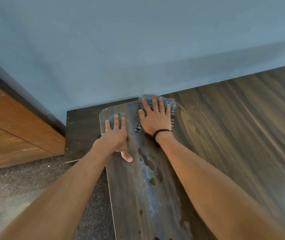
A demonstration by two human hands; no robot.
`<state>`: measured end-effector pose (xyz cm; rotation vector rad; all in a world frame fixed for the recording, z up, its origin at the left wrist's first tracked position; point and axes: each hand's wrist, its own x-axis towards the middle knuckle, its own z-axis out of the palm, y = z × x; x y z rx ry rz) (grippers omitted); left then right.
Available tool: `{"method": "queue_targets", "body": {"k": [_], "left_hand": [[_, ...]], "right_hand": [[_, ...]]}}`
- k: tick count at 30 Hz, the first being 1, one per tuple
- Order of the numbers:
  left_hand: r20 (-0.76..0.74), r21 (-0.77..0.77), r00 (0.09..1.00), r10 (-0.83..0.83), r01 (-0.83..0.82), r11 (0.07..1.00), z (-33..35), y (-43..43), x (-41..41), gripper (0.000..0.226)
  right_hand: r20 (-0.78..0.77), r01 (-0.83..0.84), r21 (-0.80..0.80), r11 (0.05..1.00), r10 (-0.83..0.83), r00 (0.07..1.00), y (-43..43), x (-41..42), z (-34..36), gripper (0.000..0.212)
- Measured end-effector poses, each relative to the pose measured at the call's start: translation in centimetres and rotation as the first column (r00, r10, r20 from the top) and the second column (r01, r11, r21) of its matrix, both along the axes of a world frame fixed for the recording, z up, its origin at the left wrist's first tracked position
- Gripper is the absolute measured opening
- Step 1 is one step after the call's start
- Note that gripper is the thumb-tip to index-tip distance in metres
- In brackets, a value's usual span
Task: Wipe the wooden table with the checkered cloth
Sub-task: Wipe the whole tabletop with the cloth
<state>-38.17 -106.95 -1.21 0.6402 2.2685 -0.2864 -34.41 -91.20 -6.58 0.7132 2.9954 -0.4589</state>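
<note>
At table's far corner, right hand [155, 116] spread flat on folded black-and-white checkered cloth [172, 116].
Left hand [115, 134], open, braces dusty dark wooden table [233, 135]; strokes may push dust over the edge.

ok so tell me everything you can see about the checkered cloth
The checkered cloth is a bunched fabric with a dark and pale check or stripe pattern, blurred in this view. It lies flat on the wooden table at its far edge by the blue wall. The right hand presses on it palm down with spread fingers, covering most of it; only its far and right edges show. The left hand rests apart from it.
</note>
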Motion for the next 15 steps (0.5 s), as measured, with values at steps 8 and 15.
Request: {"method": "queue_targets", "body": {"k": [8, 15], "left_hand": [[-0.009, 0.017, 1.0, 0.008, -0.008, 1.0, -0.3, 0.0, -0.4, 0.158], [-0.005, 0.011, 1.0, 0.006, -0.006, 1.0, -0.3, 0.0, -0.3, 0.157]], "right_hand": [[0.001, 0.014, -0.027, 1.0, -0.014, 1.0, 1.4, -1.2, 0.3, 0.057], [-0.018, -0.121, -0.021, 0.992, 0.121, 0.993, 0.1, -0.6, -0.2, 0.055]]}}
